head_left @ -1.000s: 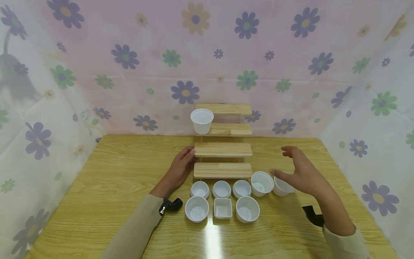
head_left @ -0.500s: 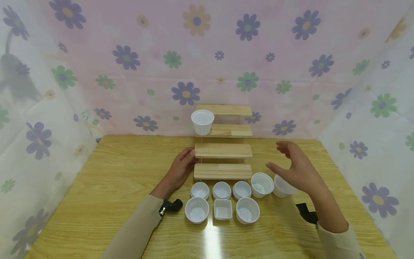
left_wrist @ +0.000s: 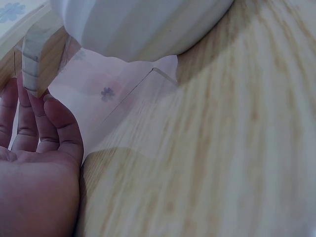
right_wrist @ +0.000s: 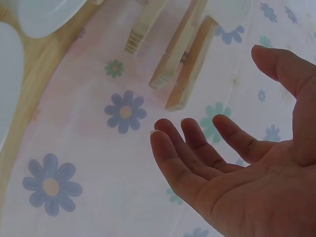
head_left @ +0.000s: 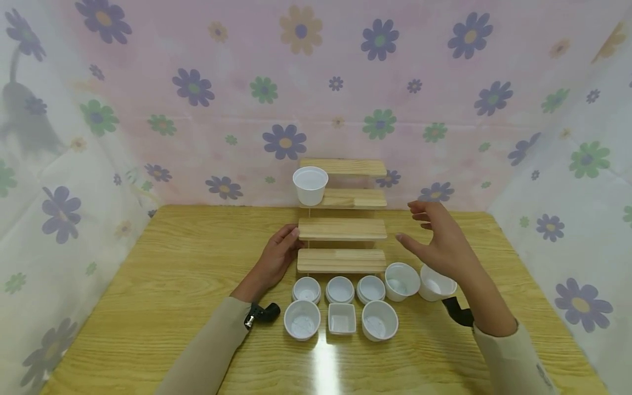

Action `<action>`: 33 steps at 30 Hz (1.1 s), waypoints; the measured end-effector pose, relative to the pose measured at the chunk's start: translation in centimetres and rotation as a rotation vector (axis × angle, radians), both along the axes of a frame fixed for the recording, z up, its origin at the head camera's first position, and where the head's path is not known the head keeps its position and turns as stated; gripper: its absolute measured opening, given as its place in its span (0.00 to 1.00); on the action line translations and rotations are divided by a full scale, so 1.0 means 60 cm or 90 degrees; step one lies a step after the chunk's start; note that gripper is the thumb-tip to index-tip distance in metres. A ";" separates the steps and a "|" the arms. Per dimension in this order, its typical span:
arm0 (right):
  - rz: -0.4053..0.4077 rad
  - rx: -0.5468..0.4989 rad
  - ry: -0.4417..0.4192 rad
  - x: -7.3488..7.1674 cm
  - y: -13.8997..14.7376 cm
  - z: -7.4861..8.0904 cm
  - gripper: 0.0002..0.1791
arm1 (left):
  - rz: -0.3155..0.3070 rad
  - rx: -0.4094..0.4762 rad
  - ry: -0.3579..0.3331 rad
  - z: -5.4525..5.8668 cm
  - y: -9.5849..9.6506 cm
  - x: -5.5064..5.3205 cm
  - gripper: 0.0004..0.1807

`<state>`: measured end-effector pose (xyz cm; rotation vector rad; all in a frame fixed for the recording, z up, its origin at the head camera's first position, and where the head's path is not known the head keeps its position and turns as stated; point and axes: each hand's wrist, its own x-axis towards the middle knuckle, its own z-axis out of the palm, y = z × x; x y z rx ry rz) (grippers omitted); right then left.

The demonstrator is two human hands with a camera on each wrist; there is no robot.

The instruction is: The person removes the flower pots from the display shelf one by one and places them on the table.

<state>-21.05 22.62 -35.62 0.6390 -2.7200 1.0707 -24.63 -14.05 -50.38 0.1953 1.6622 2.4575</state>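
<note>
In the head view my left hand (head_left: pixel 276 255) pinches the left end of a shelf on a wooden tiered display stand (head_left: pixel 342 229). The left wrist view shows its fingertips at the board's end (left_wrist: pixel 44 54). A white plastic cup (head_left: pixel 310 187) stands upright at the left of the second shelf from the top. To the right of the stand, my right hand (head_left: pixel 441 241) hovers with thumb and fingers spread apart, holding nothing. Below that hand are a white cup (head_left: pixel 437 283) and another white cup (head_left: pixel 402 281), side by side on the table.
Before the stand sit three small round white cups (head_left: pixel 340 289) in a row. Nearer are a ribbed round cup (head_left: pixel 302 320), a square white dish (head_left: pixel 342 319) and another round cup (head_left: pixel 379 320). Flowered cloth (head_left: pixel 217 137) rises behind the wooden table (head_left: pixel 197 230).
My right hand has moved left and away from me, off the rightmost cup toward the stand, uncovering more of that cup. The left hand stays at the shelf end.
</note>
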 end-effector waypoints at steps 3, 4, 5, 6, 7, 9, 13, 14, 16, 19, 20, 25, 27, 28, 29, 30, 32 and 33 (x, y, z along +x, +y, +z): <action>0.006 -0.002 0.016 -0.005 -0.006 0.006 0.35 | 0.000 0.000 0.000 0.000 0.001 0.000 0.07; 0.006 -0.002 0.019 -0.006 -0.008 0.009 0.35 | -0.001 0.000 -0.001 0.000 0.001 0.000 0.07; 0.008 -0.001 0.025 -0.008 -0.011 0.012 0.35 | -0.002 -0.001 -0.001 0.000 0.001 0.000 0.07; 0.009 -0.001 0.029 -0.009 -0.014 0.015 0.35 | -0.003 -0.001 -0.002 0.000 0.002 0.000 0.07; 0.011 -0.001 0.034 -0.010 -0.017 0.018 0.35 | -0.004 -0.002 -0.002 0.000 0.002 0.000 0.07; 0.014 0.002 0.043 -0.014 -0.024 0.025 0.34 | -0.005 -0.004 0.001 0.000 0.001 0.000 0.08; 0.023 0.004 0.056 -0.020 -0.039 0.038 0.34 | -0.006 -0.006 0.004 0.001 0.001 0.000 0.08; 0.025 0.004 0.059 -0.021 -0.043 0.041 0.34 | -0.007 -0.007 0.005 0.001 0.001 0.000 0.08; 0.029 0.003 0.068 -0.024 -0.051 0.045 0.34 | -0.007 -0.010 0.006 0.001 0.001 0.000 0.09; 0.039 -0.003 0.082 -0.028 -0.061 0.051 0.34 | -0.009 -0.014 0.007 0.001 0.001 0.000 0.09; 0.042 -0.003 0.088 -0.029 -0.064 0.052 0.34 | -0.010 -0.013 0.007 0.001 0.001 0.000 0.09; 0.058 -0.011 0.100 -0.038 -0.080 0.058 0.34 | -0.009 -0.010 0.006 0.002 0.000 0.000 0.09; 0.061 -0.018 0.103 -0.042 -0.088 0.060 0.34 | -0.010 -0.012 0.006 0.002 0.000 0.000 0.09; 0.062 -0.021 0.104 -0.044 -0.092 0.061 0.33 | -0.010 -0.012 0.006 0.001 -0.001 -0.001 0.09; 0.064 -0.026 0.107 -0.046 -0.096 0.062 0.33 | -0.010 -0.014 0.006 0.002 -0.001 -0.001 0.09; 0.065 -0.030 0.111 -0.048 -0.100 0.062 0.33 | -0.011 -0.015 0.006 0.002 -0.001 -0.001 0.09; 0.066 -0.037 0.117 -0.052 -0.108 0.063 0.33 | -0.011 -0.014 0.005 0.002 -0.001 -0.001 0.09; 0.069 -0.040 0.118 -0.053 -0.112 0.064 0.33 | -0.010 -0.014 0.004 0.002 -0.001 -0.001 0.09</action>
